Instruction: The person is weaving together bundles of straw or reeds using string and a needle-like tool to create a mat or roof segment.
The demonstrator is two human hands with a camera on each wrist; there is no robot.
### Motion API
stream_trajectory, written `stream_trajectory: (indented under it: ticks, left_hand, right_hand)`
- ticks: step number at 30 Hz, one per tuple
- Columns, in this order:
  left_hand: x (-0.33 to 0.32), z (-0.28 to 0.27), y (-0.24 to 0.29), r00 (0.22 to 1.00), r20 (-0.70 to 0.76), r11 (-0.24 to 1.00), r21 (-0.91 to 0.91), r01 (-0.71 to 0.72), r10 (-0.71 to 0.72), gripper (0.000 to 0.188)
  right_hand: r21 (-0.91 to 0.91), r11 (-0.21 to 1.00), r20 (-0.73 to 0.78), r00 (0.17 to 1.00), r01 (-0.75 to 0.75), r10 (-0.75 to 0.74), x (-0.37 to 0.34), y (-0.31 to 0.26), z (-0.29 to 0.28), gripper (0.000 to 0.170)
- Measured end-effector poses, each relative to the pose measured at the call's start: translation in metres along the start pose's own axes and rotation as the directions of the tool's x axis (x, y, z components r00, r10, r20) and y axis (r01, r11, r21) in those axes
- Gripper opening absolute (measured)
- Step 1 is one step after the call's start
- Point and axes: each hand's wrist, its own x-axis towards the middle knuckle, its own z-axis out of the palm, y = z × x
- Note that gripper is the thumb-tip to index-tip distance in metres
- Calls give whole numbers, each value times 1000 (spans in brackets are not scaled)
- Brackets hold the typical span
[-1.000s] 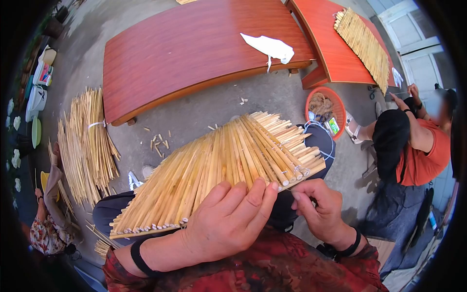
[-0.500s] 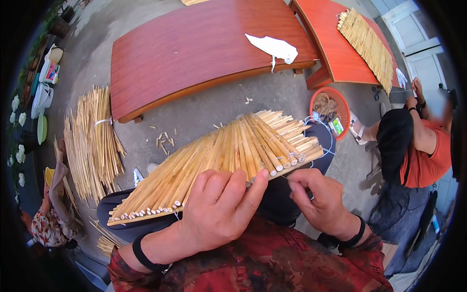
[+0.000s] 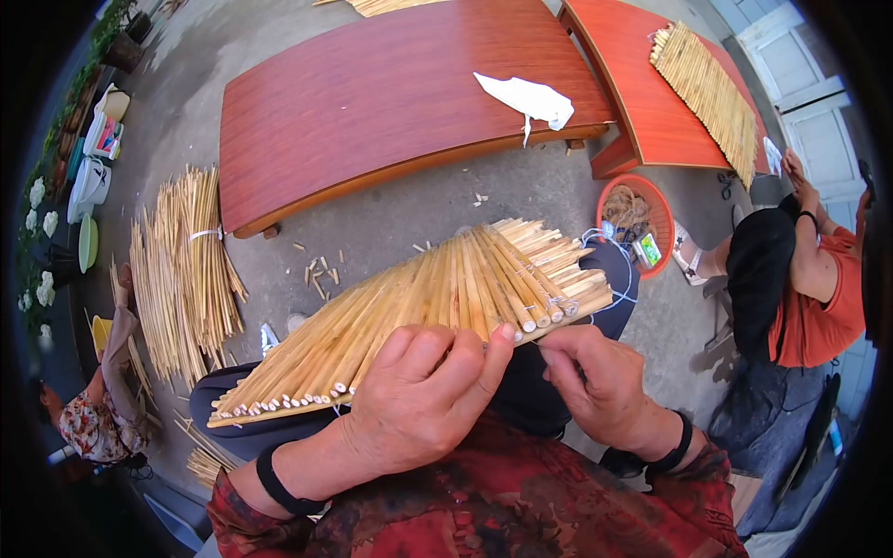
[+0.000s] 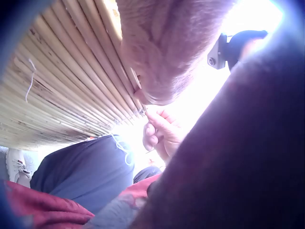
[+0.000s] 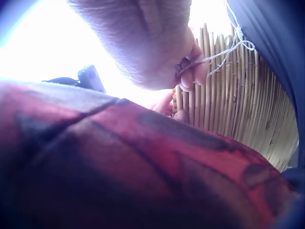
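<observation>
A mat of pale reed stalks (image 3: 419, 307), bound side by side and fanned out, lies across the person's lap in the head view. My left hand (image 3: 423, 395) grips its near edge, fingers over the cut stalk ends; the thumb is hidden from above. Just right of it, my right hand (image 3: 600, 391) has thumb and forefinger pinched together at the mat's edge. From the right wrist, a thin pale string (image 5: 212, 58) runs out of that hand's curled fingers. More string (image 3: 625, 296) loops at the mat's right corner, over the knee.
Ahead stands a low red-brown table (image 3: 391, 112) bearing a white bag (image 3: 528, 98). An orange basket (image 3: 660, 209) with fibre is on the right, near a seated person (image 3: 809, 270). Reed bundles (image 3: 191, 270) lie left, by another person (image 3: 98, 409). A finished-looking mat (image 3: 707, 98) lies on a second table.
The head view has shifted a little. My right hand drew slightly away from the mat's edge with the string, then came back close to it. My left fingers slid slightly left along the edge.
</observation>
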Motion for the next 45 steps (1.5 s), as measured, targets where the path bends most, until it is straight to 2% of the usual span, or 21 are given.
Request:
stream_trajectory:
  ticks: [9, 11, 13, 18, 20, 24, 26, 27, 29, 30, 32, 33, 36, 38, 39, 40, 41, 42, 43, 44, 45]
  left_hand:
    - [4, -3, -2, 1000, -4, 999, -38, 27, -28, 51]
    - [2, -3, -3, 999, -4, 998, -48, 32, -33, 51]
    - [2, 0, -7, 1000, -8, 1000, -12, -26, 26, 47]
    - [2, 2, -2, 1000, -18, 998, -61, 1, -3, 48]
    - [3, 2, -2, 998, -34, 997, -59, 46, -48, 49]
    - [3, 4, -4, 998, -53, 997, -74, 31, -35, 50]
    - [4, 6, -4, 997, -66, 996, -82, 29, -34, 51]
    - [4, 6, -4, 996, -82, 996, -89, 25, -32, 51]
    - [4, 7, -6, 995, -98, 995, -91, 27, -36, 51]
    - [5, 8, -7, 994, -101, 996, -86, 23, -31, 50]
    - [4, 10, -6, 993, -120, 998, -68, 3, -11, 49]
    - [3, 11, -5, 994, -112, 998, -64, 10, -17, 48]
    - [-4, 5, -3, 997, -83, 998, -57, -11, 6, 48]
    - [-8, -6, -9, 997, -71, 999, -37, -37, 34, 48]
    - [-12, -15, -17, 995, -96, 1000, -7, -18, 17, 45]
    - [-16, -23, -21, 993, -120, 1000, 22, -1, 3, 41]
    - [-18, -31, -22, 992, -126, 999, 38, -19, 23, 41]
    - [-22, -42, -22, 991, -137, 1000, -9, 5, -6, 43]
    - [-24, -51, -22, 988, -149, 998, -48, 36, -42, 44]
    - [-24, -62, -24, 982, -179, 997, -60, 42, -52, 50]
    - [-30, -73, -22, 982, -182, 998, -31, 46, -51, 50]
  right_hand:
    - [-25, 998, -140, 988, -63, 59, -1, -2, 14, 26]
    - [-72, 997, -173, 984, 28, -40, -1, 0, 17, 34]
    - [-97, 995, -160, 986, 28, -43, 3, -4, 14, 38]
    - [-124, 984, -91, 986, 130, -142, 8, -4, 16, 46]
    - [-65, 998, -28, 1000, -2, 1, 10, -9, 15, 45]
    - [-88, 996, -13, 1000, -25, 24, 15, -16, 12, 44]
    - [-52, 991, -26, 992, -125, 123, 15, -19, 13, 44]
    - [-52, 992, -22, 993, -115, 114, 17, -20, 12, 44]
    - [58, 953, 41, 955, -296, 294, 18, -25, 10, 42]
    - [57, 954, 41, 955, -296, 293, 19, -28, 8, 42]
    - [237, 865, 130, 897, -442, 423, 24, -33, 2, 43]
    - [238, 870, 118, 902, -432, 416, 25, -33, 1, 43]
    - [170, 895, 145, 909, -412, 391, 19, -32, -14, 37]
    - [-6, 971, -91, 967, -239, 237, 19, -30, -35, 29]
    - [-4, 974, -104, 968, -229, 227, 22, -28, -44, 29]
    - [-354, 935, -163, 985, -3, -58, 27, -26, -52, 28]
    - [-671, 721, -123, 932, 175, -341, 32, -26, -59, 28]
    - [-540, 803, -77, 935, 253, -346, 37, -23, -57, 38]
    - [-540, 798, -89, 924, 268, -371, 39, -22, -52, 38]
    - [-214, 945, 3, 968, 247, -252, 40, -25, -44, 41]
    - [136, 979, 148, 974, 150, -170, 40, -33, -34, 44]
